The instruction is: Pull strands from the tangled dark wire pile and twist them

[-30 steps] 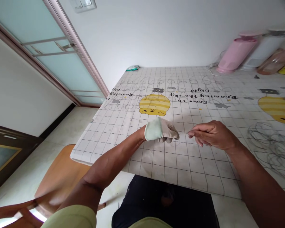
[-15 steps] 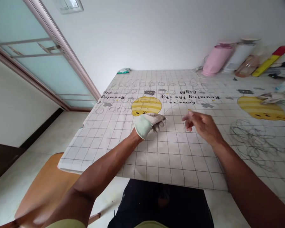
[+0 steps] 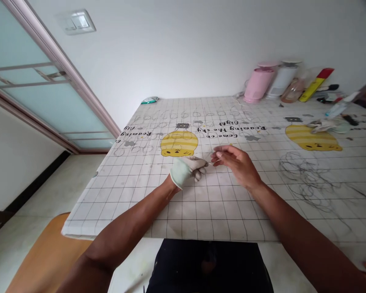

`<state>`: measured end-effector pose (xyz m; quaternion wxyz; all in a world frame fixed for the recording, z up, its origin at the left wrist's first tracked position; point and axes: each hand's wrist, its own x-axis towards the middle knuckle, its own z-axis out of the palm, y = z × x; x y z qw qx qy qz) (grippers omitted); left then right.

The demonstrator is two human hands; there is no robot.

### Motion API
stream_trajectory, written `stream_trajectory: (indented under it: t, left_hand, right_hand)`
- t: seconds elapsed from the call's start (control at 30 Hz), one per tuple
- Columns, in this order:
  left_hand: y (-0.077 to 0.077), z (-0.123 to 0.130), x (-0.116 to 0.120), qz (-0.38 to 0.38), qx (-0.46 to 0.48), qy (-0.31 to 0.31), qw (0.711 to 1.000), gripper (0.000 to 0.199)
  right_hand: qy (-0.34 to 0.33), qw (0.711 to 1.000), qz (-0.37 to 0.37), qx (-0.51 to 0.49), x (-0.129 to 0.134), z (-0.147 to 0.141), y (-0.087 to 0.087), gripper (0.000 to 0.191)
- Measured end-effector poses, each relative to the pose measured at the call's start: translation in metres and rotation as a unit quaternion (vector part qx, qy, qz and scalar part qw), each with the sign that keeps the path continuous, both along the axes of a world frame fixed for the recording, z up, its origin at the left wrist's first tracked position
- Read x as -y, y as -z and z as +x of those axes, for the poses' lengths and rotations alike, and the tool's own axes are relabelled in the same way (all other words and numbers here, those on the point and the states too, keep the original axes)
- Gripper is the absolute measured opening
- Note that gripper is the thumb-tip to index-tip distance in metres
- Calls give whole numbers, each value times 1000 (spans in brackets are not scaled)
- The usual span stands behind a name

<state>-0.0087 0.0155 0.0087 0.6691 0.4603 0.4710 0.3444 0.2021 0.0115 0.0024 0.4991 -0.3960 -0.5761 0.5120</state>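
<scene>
Head view. Fingers (image 3: 217,156) of the bare right hand (image 3: 236,165): thumb and forefinger drawn together at the tips, apparently nipping the end of a thin wire (image 3: 210,163), which is too fine to confirm. Left hand (image 3: 187,169), in a pale glove: fingers curled shut, seemingly on the same wire, resting on the surface (image 3: 219,203). The two hands almost touch, at the middle of the gridded cloth, just near of a yellow striped print (image 3: 179,143).

Handling note, as judgement: keep the gloved hand planted on the surface as anchor and let the bare fingertips do the fine work; grip close to the wire's end.

Right: loose tangle of dark wire (image 3: 308,175). Far right: pink container (image 3: 258,84), white container (image 3: 281,79).
</scene>
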Motion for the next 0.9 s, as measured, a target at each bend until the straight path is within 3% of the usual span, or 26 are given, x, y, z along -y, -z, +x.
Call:
stream_trajectory:
  t: [0.2, 0.47, 0.6, 0.73, 0.9]
  left_hand:
    - [2, -7, 6, -43, 76, 90, 992, 34]
    - [6, -2, 12, -62, 76, 79, 992, 27]
    - [7, 7, 8, -49, 50, 22, 997, 18]
    - [6, 11, 4, 2, 20, -63, 998, 15]
    - [10, 11, 2, 28, 28, -91, 995, 13]
  right_hand:
    - [-49, 996, -8, -78, -3, 14, -10, 35]
    - [10, 998, 5, -60, -5, 9, -2, 35]
    - [6, 1000, -18, -11, -6, 12, 0, 45]
    - [-40, 994, -19, 101, 1, 11, -3, 46]
    - [-53, 985, 0, 163, 9, 0, -5, 42]
